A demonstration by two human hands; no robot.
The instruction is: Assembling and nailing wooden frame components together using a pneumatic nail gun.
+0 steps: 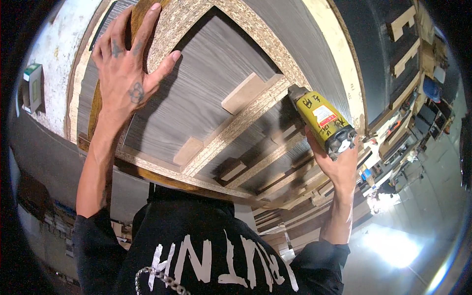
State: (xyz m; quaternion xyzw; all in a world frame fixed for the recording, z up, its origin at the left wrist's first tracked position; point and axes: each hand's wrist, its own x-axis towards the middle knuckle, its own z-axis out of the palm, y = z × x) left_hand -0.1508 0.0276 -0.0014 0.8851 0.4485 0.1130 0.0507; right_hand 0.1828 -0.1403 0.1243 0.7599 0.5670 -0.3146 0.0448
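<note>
My left hand lies with spread fingers on the upper left corner of a chipboard frame, over a brown wooden edge strip. My right hand grips a yellow and black air nail gun; its body hides most of the fingers. The gun's dark nose is at the end of a chipboard crossbar, where the bar meets the frame's right side; whether they touch, I cannot tell. Small wooden blocks, one upper and one lower, stand along that crossbar on the grey wood-grain panel.
Further crossbars and blocks run along the frame to the lower right. Beneath is a larger board with a pale edge. A dark surface with notched wooden pieces lies at the right. A small green and white box is far left.
</note>
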